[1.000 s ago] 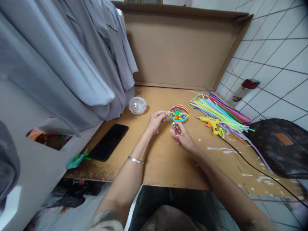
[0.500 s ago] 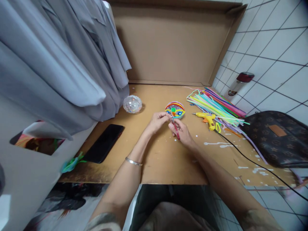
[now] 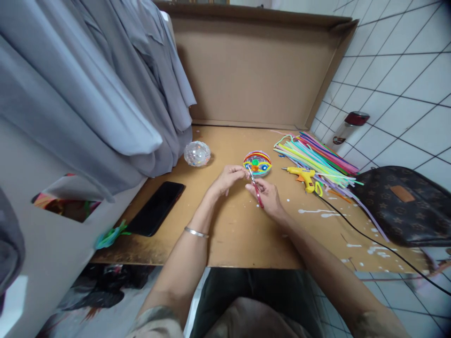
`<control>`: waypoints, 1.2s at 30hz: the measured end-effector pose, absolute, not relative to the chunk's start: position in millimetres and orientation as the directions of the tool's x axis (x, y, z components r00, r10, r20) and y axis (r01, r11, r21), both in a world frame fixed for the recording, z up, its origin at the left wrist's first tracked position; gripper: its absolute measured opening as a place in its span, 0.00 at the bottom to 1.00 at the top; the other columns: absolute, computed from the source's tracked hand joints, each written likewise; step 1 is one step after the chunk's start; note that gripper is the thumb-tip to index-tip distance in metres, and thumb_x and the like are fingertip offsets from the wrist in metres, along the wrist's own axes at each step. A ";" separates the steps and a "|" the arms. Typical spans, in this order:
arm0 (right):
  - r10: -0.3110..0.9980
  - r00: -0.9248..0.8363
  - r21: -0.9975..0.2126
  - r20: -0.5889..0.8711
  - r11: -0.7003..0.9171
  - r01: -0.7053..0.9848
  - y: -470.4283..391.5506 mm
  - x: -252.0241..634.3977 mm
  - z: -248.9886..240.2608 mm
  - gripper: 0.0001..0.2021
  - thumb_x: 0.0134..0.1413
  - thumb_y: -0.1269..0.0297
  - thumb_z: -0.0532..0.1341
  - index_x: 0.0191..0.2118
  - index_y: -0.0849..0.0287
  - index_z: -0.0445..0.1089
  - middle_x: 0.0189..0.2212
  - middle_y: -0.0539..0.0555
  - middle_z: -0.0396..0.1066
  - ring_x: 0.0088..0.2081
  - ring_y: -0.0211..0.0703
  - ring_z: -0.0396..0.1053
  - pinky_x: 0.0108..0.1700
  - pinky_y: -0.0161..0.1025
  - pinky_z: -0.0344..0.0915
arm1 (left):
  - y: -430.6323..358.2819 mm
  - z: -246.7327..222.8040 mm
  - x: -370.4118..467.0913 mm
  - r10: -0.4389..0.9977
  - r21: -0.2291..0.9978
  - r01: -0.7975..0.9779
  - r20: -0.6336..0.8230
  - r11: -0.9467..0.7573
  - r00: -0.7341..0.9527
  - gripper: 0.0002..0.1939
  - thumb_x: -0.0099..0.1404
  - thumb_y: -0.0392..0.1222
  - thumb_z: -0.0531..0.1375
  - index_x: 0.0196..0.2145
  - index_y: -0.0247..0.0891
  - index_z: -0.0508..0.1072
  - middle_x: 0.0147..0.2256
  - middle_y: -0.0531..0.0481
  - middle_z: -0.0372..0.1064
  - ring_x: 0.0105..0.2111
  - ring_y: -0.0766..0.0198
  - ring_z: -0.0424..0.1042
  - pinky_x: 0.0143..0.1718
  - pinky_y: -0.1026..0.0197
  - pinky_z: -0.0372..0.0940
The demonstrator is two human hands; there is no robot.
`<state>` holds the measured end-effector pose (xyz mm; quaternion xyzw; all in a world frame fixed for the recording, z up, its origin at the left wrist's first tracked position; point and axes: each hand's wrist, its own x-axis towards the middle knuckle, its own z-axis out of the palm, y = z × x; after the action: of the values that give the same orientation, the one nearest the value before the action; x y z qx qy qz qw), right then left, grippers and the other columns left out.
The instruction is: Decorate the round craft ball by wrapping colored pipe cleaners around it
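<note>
My right hand (image 3: pixel 268 197) grips a pair of scissors (image 3: pixel 256 188) with red handles, their metal blades pointing up and away from me. Close to the blades, my left hand (image 3: pixel 229 179) has its thumb and fingertips pinched together; whatever they hold is too small to make out. Just beyond both hands sits a round decorated piece (image 3: pixel 258 162) with red and yellow bands, a green dot and two blue eye-like circles. The scissor tips overlap its near left edge in the view. A clear faceted bowl or ball (image 3: pixel 197 154) stands to the left.
On the right lie a yellow glue gun (image 3: pixel 303 177) with a black cord, a bundle of colourful pipe cleaners (image 3: pixel 317 155), and a brown patterned bag (image 3: pixel 405 206). A bottle (image 3: pixel 348 127) stands behind them. At left are a black phone (image 3: pixel 157 209) and grey cloth (image 3: pixel 141 94). Cardboard (image 3: pixel 246 70) closes the back.
My hands have drawn slightly apart, and the scissors' blades now show more plainly between them. The camera view has shifted a little; the things on the table stay put.
</note>
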<state>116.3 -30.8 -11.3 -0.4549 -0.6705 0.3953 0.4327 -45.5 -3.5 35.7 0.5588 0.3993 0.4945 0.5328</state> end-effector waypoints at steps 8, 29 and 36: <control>0.919 -0.324 -0.414 0.224 0.391 0.822 -58.2 137.6 10.5 0.19 0.51 0.65 0.65 0.51 0.57 0.71 0.46 0.59 0.77 0.43 0.49 0.74 0.42 0.39 0.62 | 19.2 28.7 -73.6 0.974 0.862 -0.507 -0.096 -0.020 -0.203 0.09 0.55 0.39 0.60 0.22 0.37 0.63 0.12 0.65 0.42 0.12 0.77 0.37 0.14 0.71 0.35; 0.992 -0.128 -0.109 0.005 0.128 0.986 -129.7 200.1 18.0 0.12 0.63 0.68 0.56 0.38 0.61 0.78 0.35 0.62 0.75 0.36 0.47 0.72 0.33 0.39 0.57 | 23.3 20.8 -59.8 0.935 0.867 -0.486 -0.073 -0.112 -0.347 0.11 0.60 0.41 0.61 0.23 0.38 0.64 0.13 0.63 0.48 0.11 0.77 0.41 0.14 0.70 0.35; 0.930 -0.331 -0.349 0.159 0.367 0.862 -111.1 172.3 17.1 0.12 0.64 0.65 0.57 0.40 0.56 0.79 0.34 0.57 0.72 0.38 0.44 0.68 0.37 0.37 0.58 | 23.0 19.1 -56.8 0.927 0.866 -0.481 -0.059 -0.137 -0.370 0.13 0.59 0.43 0.63 0.23 0.38 0.64 0.13 0.63 0.49 0.11 0.78 0.41 0.14 0.69 0.35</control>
<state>172.3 -111.1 17.1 -0.5534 -0.8096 0.1012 0.1675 -56.8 23.0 19.1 0.2598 0.4291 0.7078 0.4974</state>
